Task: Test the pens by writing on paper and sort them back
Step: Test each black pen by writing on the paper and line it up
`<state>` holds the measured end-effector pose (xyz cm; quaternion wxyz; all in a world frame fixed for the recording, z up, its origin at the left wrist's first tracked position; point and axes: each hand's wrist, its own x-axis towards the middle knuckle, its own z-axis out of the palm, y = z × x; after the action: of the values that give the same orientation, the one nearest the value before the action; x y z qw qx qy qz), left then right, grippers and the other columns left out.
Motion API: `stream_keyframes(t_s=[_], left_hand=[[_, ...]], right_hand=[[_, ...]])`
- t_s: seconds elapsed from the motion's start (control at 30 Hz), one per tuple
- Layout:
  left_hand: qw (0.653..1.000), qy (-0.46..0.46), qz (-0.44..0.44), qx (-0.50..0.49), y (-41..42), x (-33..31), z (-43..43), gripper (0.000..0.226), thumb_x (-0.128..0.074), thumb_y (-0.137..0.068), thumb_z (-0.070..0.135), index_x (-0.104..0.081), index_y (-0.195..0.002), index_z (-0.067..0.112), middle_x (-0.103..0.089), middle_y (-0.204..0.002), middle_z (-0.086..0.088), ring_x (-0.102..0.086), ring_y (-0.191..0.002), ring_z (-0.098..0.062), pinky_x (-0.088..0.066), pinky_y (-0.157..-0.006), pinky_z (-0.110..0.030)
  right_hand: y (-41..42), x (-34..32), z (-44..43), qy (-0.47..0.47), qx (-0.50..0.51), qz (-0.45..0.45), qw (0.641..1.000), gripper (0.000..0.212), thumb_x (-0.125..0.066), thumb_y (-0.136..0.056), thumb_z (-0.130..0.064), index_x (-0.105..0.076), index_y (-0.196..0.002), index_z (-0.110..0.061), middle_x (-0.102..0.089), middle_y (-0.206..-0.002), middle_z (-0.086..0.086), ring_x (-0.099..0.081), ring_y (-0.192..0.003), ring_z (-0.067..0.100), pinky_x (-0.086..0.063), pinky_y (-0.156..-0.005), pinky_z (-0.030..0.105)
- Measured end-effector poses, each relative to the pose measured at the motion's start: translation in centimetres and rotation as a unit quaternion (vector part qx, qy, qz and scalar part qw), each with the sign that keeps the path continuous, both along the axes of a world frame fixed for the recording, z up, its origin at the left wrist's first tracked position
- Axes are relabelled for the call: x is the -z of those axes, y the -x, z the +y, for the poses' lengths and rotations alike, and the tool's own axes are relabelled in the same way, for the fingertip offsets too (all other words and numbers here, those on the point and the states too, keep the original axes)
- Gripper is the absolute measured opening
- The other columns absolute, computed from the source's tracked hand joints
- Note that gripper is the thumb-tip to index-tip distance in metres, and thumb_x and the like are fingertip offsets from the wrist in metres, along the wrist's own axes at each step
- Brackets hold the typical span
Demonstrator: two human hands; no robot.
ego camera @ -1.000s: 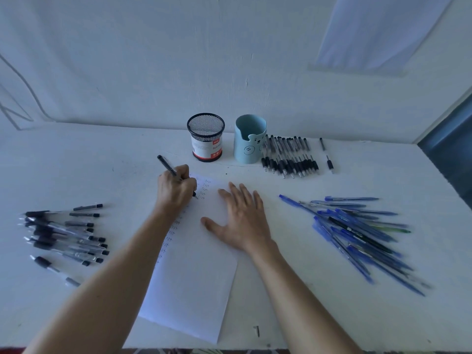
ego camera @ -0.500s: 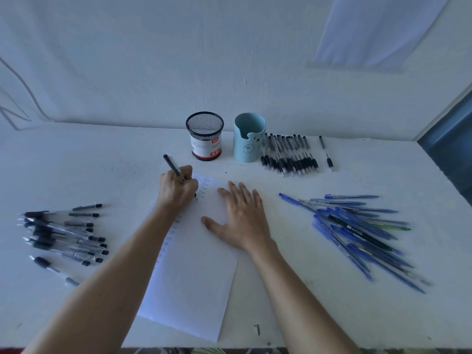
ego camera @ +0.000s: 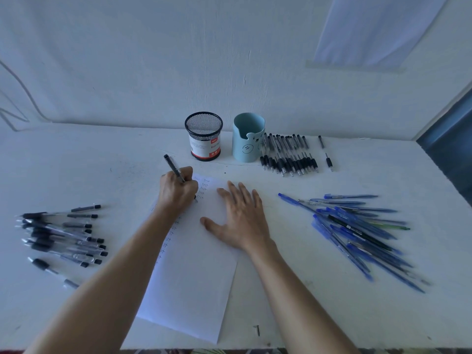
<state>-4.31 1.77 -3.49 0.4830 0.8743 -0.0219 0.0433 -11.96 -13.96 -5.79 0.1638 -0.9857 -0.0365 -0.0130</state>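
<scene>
A white sheet of paper [ego camera: 194, 282] lies in the middle of the table, with small written words near its top and down its left side. My left hand [ego camera: 177, 191] grips a black pen [ego camera: 173, 168], tip down on the paper's upper part. My right hand [ego camera: 241, 218] lies flat on the paper with fingers spread, pressing it down. A pile of black pens [ego camera: 61, 235] lies at the left. A pile of blue pens [ego camera: 362, 232] lies at the right. A row of black pens [ego camera: 288, 155] lies beside the blue cup.
A black mesh pen holder [ego camera: 203, 136] and a light blue cup [ego camera: 247, 137] stand at the back of the white table [ego camera: 306, 302], near the wall. One separate pen [ego camera: 325, 155] lies right of the row. A small dark screw [ego camera: 257, 329] lies near the front edge.
The left hand has shifted slightly while writing, and the pen's top end has tilted a little more upright. The right hand has stayed flat on the paper.
</scene>
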Motion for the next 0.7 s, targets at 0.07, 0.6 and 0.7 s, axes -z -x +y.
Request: stream_keyframes(t_s=[0.07,0.6,0.7], left_hand=[[1.000,-0.004,-0.006,0.003,-0.12,0.17,-0.01,0.017,-0.041,-0.053,0.012,-0.025,-0.059,0.016,-0.024,-0.060,-0.005,-0.021,-0.061,-0.019,-0.018,-0.051,-0.030],[0.999,-0.018,-0.023,0.017,0.11,0.11,-0.27,0.022,-0.044,-0.058,0.010,-0.023,-0.058,0.017,-0.022,-0.057,-0.002,-0.018,-0.057,-0.015,-0.016,-0.046,-0.028],[1.000,-0.021,-0.011,0.012,0.00,0.21,-0.28,0.023,-0.045,-0.059,0.006,-0.025,-0.057,0.016,-0.023,-0.055,-0.001,-0.018,-0.058,-0.018,-0.016,-0.043,-0.026]], right_hand=[[0.01,0.05,0.01,0.000,-0.001,0.001,1.000,0.092,-0.033,-0.077,-0.080,-0.030,-0.151,-0.026,-0.017,-0.165,0.002,-0.007,-0.153,0.024,0.000,-0.123,0.049],[0.10,-0.10,0.02,-0.006,0.000,-0.001,1.000,0.088,-0.040,-0.080,-0.078,-0.031,-0.151,-0.025,-0.018,-0.165,0.002,-0.008,-0.153,0.024,0.000,-0.122,0.048],[0.09,-0.06,-0.01,-0.003,-0.001,-0.002,1.000,0.086,-0.049,-0.083,-0.074,-0.031,-0.151,-0.025,-0.018,-0.165,0.002,-0.007,-0.153,0.024,0.001,-0.122,0.048]])
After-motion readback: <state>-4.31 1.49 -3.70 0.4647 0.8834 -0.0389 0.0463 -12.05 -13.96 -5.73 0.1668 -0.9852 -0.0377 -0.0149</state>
